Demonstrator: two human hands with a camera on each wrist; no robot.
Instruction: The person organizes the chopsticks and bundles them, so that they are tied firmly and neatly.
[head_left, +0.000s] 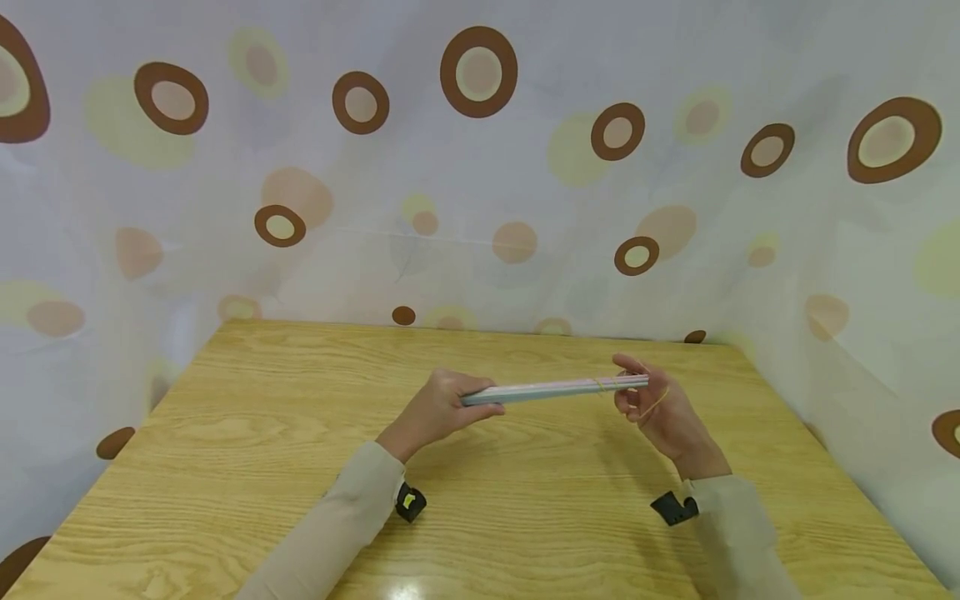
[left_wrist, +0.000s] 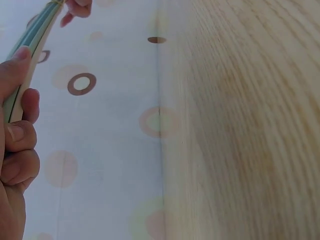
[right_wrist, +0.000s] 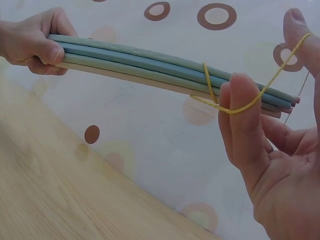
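Observation:
My left hand (head_left: 438, 408) grips one end of a bundle of chopsticks (head_left: 543, 390), held nearly level above the table. Pale green, blue and cream sticks (right_wrist: 150, 61) show in the right wrist view; some pink ends show too. Around the bundle near its right end runs a yellow rubber band (right_wrist: 243, 107). My right hand (head_left: 667, 417) holds a stretched loop of that band over its spread thumb and bent fingers, beside the sticks' free ends. In the left wrist view the fingers (left_wrist: 22, 167) wrap the bundle's near end.
Beneath both hands lies a wood-grain table (head_left: 510, 508). Behind it and at the sides hangs a pale cloth (head_left: 465, 167) printed with brown rings and soft spots. A dark wrist device (head_left: 409, 502) sits at the left cuff, another (head_left: 673, 508) at the right.

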